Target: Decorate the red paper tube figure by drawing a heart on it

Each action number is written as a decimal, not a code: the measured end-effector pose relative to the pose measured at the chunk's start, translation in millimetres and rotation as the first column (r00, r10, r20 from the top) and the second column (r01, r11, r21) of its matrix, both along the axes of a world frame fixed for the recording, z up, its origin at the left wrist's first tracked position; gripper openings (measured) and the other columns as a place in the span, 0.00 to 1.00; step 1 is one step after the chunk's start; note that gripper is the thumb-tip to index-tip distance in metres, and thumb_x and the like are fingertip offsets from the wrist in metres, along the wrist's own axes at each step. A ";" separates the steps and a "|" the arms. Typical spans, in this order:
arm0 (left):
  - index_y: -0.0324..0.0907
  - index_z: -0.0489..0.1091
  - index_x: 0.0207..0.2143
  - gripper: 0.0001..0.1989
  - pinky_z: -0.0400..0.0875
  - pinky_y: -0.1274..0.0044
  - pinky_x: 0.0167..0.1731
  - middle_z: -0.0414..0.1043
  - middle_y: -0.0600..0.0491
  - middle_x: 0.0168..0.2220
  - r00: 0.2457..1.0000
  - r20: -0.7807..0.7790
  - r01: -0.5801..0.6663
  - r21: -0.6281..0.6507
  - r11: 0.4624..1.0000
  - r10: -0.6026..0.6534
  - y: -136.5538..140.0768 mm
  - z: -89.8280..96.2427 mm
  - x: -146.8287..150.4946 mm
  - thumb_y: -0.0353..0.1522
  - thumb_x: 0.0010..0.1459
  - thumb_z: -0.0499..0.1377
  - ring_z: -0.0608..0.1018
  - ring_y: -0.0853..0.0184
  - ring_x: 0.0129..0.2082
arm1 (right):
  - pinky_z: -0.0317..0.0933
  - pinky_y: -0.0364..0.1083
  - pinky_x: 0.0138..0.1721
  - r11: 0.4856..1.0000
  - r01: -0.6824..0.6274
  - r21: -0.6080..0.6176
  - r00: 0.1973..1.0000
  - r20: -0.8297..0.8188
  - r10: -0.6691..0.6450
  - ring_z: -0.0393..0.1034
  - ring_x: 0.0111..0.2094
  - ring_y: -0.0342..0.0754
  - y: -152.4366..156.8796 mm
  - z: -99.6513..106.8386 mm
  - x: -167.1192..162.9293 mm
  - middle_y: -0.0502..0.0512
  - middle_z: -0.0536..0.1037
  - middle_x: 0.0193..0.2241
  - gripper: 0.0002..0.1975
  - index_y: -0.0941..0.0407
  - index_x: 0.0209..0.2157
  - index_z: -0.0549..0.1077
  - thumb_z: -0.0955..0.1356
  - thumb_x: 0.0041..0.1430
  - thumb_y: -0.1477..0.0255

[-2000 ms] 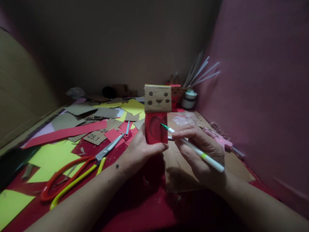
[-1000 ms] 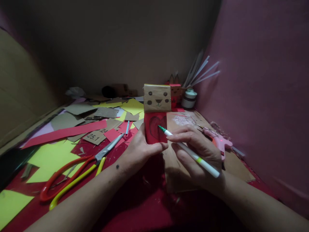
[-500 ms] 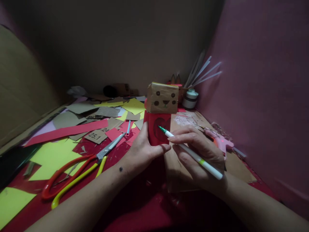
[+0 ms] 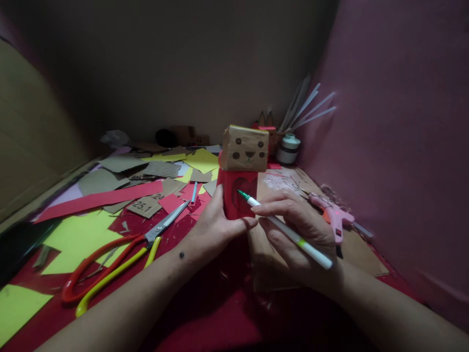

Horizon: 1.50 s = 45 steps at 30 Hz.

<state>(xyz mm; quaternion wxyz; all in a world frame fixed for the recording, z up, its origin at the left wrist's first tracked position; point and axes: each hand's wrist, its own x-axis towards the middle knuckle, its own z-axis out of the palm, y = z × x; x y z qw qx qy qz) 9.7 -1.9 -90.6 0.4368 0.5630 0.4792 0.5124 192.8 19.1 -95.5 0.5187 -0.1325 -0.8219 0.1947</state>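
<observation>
A small cardboard figure (image 4: 245, 147) stands upright before me, with a brown box head bearing a drawn face. Its red body (image 4: 229, 181) carries a dark heart outline on the front. My left hand (image 4: 216, 220) grips that body low down, thumb across the front and fingers behind it. In my right hand (image 4: 296, 230) is a white marker pen (image 4: 280, 225) with a green tip and a lime band. The tip points at the heart's left part; whether it touches the surface I cannot tell.
Red-and-yellow-handled scissors (image 4: 146, 239) lie left, among yellow paper (image 4: 80, 239) and cardboard scraps (image 4: 146, 205). A pink glue gun (image 4: 335, 212) rests right, near the wall. Behind stand a lidded jar (image 4: 288, 149), glue sticks (image 4: 311, 110) and another eared figure (image 4: 269, 132). A cardboard box (image 4: 273, 266) sits below my right hand.
The pen and my right hand have shifted slightly left. The figure appears a little further left too, along with the whole view. Both grips stay the same.
</observation>
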 end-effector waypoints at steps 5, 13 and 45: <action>0.42 0.66 0.50 0.26 0.74 0.71 0.37 0.76 0.52 0.37 1.000 0.007 0.004 -0.007 1.000 -0.004 -0.5 4.6 3.1 0.31 0.49 0.70 0.78 0.59 0.40 | 0.69 0.46 0.45 1.000 -0.023 0.010 0.998 0.052 0.023 0.75 0.41 0.47 -3.9 3.7 -0.1 0.57 0.78 0.39 0.12 0.59 0.46 0.77 0.66 0.64 0.82; 0.42 0.69 0.48 0.22 0.72 0.74 0.34 0.76 0.54 0.34 0.999 0.031 0.040 0.010 0.999 -0.040 -1.8 8.1 4.2 0.29 0.50 0.69 0.78 0.63 0.36 | 0.68 0.46 0.46 0.999 -0.028 -0.033 1.000 0.011 0.028 0.74 0.42 0.46 -2.0 1.8 -0.4 0.54 0.78 0.40 0.12 0.56 0.46 0.77 0.67 0.64 0.82; 0.43 0.68 0.52 0.27 0.75 0.70 0.39 0.79 0.52 0.37 0.999 0.033 -0.019 -0.002 1.000 0.019 -3.0 8.3 4.2 0.32 0.51 0.72 0.80 0.57 0.41 | 0.71 0.49 0.40 0.999 -0.035 -0.028 0.998 0.052 0.037 0.75 0.38 0.49 -4.8 6.1 0.9 0.54 0.78 0.38 0.16 0.52 0.45 0.78 0.66 0.60 0.84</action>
